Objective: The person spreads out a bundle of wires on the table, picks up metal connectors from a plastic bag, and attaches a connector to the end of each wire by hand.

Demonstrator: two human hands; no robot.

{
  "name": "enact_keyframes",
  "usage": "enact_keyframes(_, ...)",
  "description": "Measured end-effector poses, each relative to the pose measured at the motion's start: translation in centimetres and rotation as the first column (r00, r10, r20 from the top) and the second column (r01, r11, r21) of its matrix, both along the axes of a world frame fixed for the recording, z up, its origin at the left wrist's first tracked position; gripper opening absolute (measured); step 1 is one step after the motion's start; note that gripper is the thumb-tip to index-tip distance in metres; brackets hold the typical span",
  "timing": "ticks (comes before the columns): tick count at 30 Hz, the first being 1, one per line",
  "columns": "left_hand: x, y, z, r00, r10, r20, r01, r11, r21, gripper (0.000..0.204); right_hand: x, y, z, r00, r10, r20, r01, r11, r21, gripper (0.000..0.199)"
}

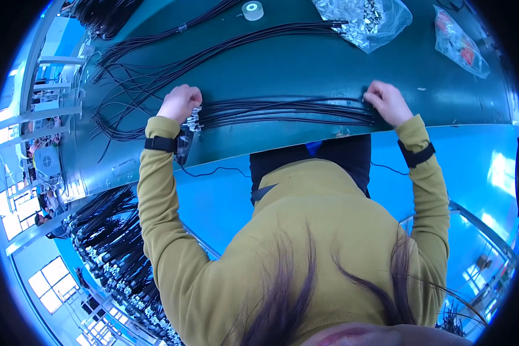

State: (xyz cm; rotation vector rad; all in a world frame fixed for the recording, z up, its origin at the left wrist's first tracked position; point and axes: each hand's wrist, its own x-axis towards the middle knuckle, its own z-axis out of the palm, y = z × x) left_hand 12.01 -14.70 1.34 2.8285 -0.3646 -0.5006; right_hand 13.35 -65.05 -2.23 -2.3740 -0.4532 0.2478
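Observation:
A bundle of thin black cables (288,112) lies across the near part of the green table, running between my two hands. At its left end my left hand (180,102) is closed in a pinch on a black cable, right beside a row of small silver metal connectors (194,120). My right hand (388,102) is closed at the bundle's right end, with thumb and forefinger pressed together on the tip of the topmost black cable. The cable parts inside both pinches are hidden by the fingers.
Longer black cables (230,43) curve across the green table (305,69) behind. A tape roll (252,10), a clear bag of silver parts (369,23) and a bag with red parts (458,43) lie at the back. Many finished-looking cables (115,248) hang at the lower left.

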Motion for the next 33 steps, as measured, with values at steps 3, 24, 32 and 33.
enact_keyframes(3,0.7,-0.1,0.6,0.996,-0.036,-0.081,0.038,0.999,0.024,0.008,-1.7,-0.4,1.5,0.976,0.09,-0.196,-0.099,0.994,-0.035,0.017)
enact_keyframes(24,6.5,-7.5,-1.4,0.974,-0.125,0.186,0.122,0.992,0.028,0.011,2.0,-2.1,0.2,0.579,0.032,-0.815,0.679,0.534,0.503,0.017)
enact_keyframes(32,5.0,-13.2,-3.4,0.804,0.08,0.589,-0.08,0.996,-0.026,0.014,1.7,-0.7,0.7,0.617,-0.005,-0.787,0.667,0.534,0.519,0.016)
enact_keyframes(33,5.1,-13.5,-3.3,0.838,0.054,0.543,-0.052,0.998,-0.018,0.015,1.6,-0.8,0.7,0.618,-0.003,-0.786,0.664,0.537,0.521,0.016)
